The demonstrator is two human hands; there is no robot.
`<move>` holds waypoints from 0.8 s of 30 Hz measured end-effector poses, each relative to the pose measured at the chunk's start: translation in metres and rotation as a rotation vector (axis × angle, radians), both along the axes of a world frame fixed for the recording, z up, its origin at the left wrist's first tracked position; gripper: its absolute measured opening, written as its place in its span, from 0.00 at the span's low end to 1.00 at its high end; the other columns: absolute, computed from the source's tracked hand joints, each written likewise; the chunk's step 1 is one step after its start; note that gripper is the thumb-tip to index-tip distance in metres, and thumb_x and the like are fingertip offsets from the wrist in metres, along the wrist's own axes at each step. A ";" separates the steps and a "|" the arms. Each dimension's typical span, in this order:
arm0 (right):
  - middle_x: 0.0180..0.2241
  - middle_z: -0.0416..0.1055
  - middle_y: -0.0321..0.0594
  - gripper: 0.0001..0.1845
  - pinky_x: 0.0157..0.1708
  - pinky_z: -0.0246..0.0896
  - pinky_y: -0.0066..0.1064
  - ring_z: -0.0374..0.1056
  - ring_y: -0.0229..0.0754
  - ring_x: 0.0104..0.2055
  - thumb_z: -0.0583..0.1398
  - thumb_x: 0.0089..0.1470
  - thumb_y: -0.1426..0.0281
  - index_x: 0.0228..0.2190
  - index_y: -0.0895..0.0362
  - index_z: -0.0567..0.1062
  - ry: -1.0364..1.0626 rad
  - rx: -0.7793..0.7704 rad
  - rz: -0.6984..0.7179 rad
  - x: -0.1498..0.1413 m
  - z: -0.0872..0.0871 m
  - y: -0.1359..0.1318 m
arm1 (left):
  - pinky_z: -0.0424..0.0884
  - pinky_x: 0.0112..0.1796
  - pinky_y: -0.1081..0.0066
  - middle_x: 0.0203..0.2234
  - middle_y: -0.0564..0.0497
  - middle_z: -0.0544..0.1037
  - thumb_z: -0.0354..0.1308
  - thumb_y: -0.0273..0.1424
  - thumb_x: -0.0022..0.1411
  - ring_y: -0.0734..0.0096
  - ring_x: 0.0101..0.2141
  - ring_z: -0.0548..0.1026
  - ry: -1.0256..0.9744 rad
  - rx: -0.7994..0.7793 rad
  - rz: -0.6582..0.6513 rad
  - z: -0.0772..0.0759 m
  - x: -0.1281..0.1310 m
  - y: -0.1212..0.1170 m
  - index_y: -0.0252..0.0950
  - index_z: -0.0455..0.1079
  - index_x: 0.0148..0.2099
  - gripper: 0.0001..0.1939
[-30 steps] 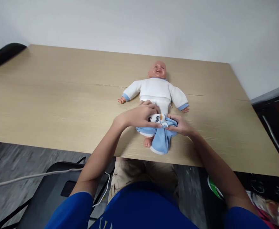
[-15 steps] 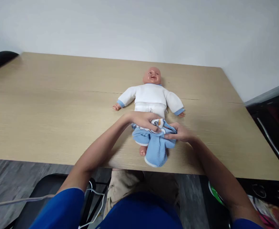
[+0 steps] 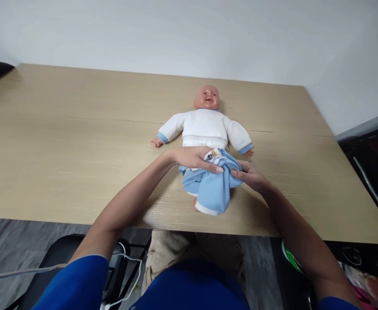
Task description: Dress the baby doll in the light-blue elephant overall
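A baby doll (image 3: pixel 205 125) lies on its back on the table, head away from me, in a white long-sleeved top with blue cuffs. Over its lower body is a bunched light-blue fleece garment (image 3: pixel 213 191) with white edging and a printed patch; one leg of it hangs toward the table's front edge. My left hand (image 3: pixel 197 158) lies across the garment's upper part, thumb pressed on the cloth. On the other side my right hand (image 3: pixel 249 174) pinches the fabric between thumb and fingers. One doll foot (image 3: pixel 195 205) peeks out beneath; the other is hidden.
The wooden table (image 3: pixel 79 168) runs wide to the left and ends at a pale wall (image 3: pixel 176 34). A black chair (image 3: pixel 69 258) with a white cable (image 3: pixel 137 260) stands at the lower left. Dark furniture (image 3: pixel 370 172) borders the right side.
The garment has been lifted and gathered a little, its hanging leg now higher and folded. My right hand has shifted slightly right and up, still gripping the cloth.
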State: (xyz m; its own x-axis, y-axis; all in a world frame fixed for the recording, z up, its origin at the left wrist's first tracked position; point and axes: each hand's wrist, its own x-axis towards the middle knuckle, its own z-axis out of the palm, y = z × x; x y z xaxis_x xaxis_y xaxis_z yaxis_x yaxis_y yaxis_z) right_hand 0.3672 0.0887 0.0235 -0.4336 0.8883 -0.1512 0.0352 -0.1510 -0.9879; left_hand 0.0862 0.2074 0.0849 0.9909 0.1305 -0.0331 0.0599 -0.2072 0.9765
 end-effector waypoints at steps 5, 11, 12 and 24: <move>0.37 0.78 0.38 0.37 0.39 0.73 0.32 0.72 0.43 0.37 0.81 0.55 0.37 0.42 0.56 0.84 -0.044 0.003 0.177 0.005 -0.001 -0.002 | 0.80 0.59 0.62 0.52 0.46 0.89 0.70 0.51 0.79 0.56 0.53 0.86 0.022 0.014 0.029 -0.004 0.004 -0.003 0.37 0.84 0.56 0.22; 0.37 0.81 0.38 0.27 0.42 0.77 0.35 0.74 0.45 0.38 0.80 0.54 0.45 0.40 0.53 0.85 0.040 -0.094 0.024 -0.002 0.001 -0.013 | 0.79 0.40 0.67 0.38 0.49 0.85 0.74 0.54 0.75 0.62 0.38 0.82 0.019 -0.043 -0.004 -0.005 0.000 -0.001 0.37 0.81 0.44 0.24; 0.41 0.83 0.40 0.28 0.46 0.79 0.38 0.77 0.48 0.42 0.78 0.56 0.43 0.44 0.53 0.85 0.073 -0.099 -0.034 -0.002 0.000 -0.014 | 0.77 0.36 0.68 0.34 0.50 0.82 0.77 0.54 0.72 0.64 0.35 0.79 0.026 -0.079 -0.022 -0.004 -0.002 0.000 0.37 0.79 0.41 0.25; 0.46 0.84 0.42 0.34 0.44 0.79 0.29 0.79 0.44 0.44 0.83 0.59 0.46 0.55 0.56 0.86 0.089 -0.076 0.398 0.013 0.001 -0.016 | 0.83 0.64 0.66 0.48 0.45 0.90 0.78 0.55 0.72 0.59 0.54 0.87 -0.022 -0.187 -0.097 -0.005 -0.003 0.003 0.35 0.88 0.50 0.26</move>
